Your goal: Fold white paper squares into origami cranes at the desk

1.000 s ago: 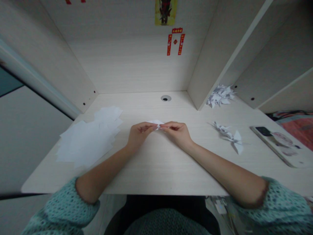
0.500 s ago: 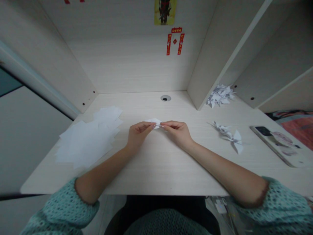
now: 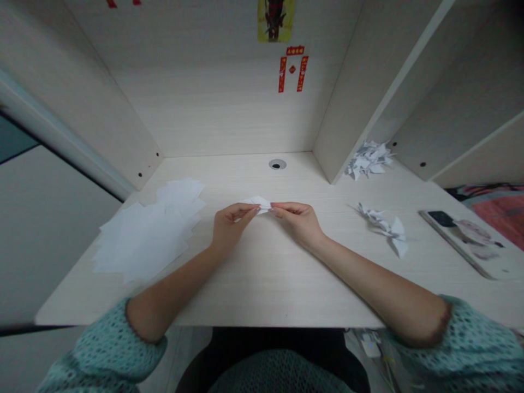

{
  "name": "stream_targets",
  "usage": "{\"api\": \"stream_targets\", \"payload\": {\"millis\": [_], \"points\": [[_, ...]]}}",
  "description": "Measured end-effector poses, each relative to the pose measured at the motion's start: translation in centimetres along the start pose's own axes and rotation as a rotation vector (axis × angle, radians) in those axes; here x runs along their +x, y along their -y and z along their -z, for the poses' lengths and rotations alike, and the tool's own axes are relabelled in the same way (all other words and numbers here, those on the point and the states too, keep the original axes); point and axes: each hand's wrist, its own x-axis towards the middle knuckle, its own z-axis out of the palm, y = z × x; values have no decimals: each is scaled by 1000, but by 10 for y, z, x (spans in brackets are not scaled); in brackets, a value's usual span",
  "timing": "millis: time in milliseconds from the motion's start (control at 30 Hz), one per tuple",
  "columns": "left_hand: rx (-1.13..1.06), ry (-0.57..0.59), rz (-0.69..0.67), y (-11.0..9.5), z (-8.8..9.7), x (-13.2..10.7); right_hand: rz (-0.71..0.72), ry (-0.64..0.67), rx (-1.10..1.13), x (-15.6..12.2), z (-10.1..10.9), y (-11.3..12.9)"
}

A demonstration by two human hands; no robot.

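Observation:
A small folded piece of white paper (image 3: 258,202) is held just above the pale wooden desk (image 3: 262,284), near its middle. My left hand (image 3: 230,224) pinches its left end with closed fingers. My right hand (image 3: 298,219) pinches its right end the same way. The fingertips of both hands nearly meet over the paper, and most of the paper is hidden behind them. Both forearms rest on the desk, with teal knitted sleeves pushed up at the elbows.
A loose spread of white paper sheets (image 3: 147,232) lies at the left. Folded paper figures (image 3: 385,228) sit to the right, and a pile of them (image 3: 368,159) on the side shelf. A phone (image 3: 466,243) lies at far right. A cable hole (image 3: 277,164) is at the back.
Both hands have lifted the folded paper slightly and moved it a little away from me; the grip is unchanged.

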Motion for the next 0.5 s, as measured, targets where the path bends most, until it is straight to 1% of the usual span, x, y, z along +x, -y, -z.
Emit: {"api": "stream_targets", "payload": {"millis": [167, 367, 500], "points": [[-30, -16, -1, -1, -1, 0, 0, -15, -25, 0, 0, 4], [-95, -8, 42, -3, -2, 1, 12, -26, -49, -1, -2, 9], [-103, -4, 29, -1, -1, 1, 29, 1, -53, -1, 0, 8]]}}
